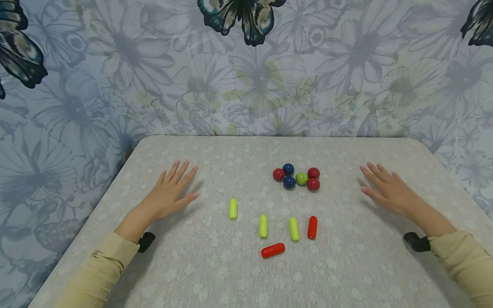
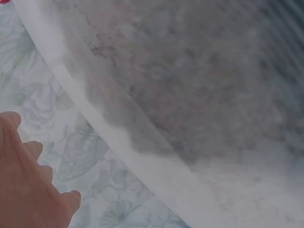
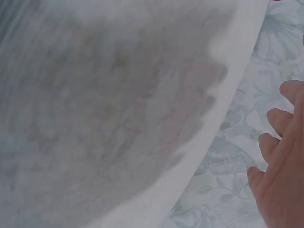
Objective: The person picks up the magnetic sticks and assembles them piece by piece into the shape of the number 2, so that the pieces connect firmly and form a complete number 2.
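Observation:
My left hand (image 1: 168, 193) is over the left part of the table with its fingers spread and nothing in them. On the right side, my right hand (image 1: 393, 194) has its fingers extended toward the middle, also holding nothing. Between the hands, toward the back, sit three red balls (image 1: 313, 184), two blue balls (image 1: 289, 182) and a green ball (image 1: 301, 178) in a close group. Nearer to me lie three yellow-green rods (image 1: 263, 226) and two red rods (image 1: 273, 250). The leftmost yellow-green rod (image 1: 233, 209) is nearest my left hand.
A pale patterned cloth covers the table (image 1: 200, 273). Its far edge meets a wall covering (image 1: 262, 85) printed with flowers and butterflies. Black bands (image 1: 146, 242) show at both wrists, below the sleeves (image 1: 100, 267).

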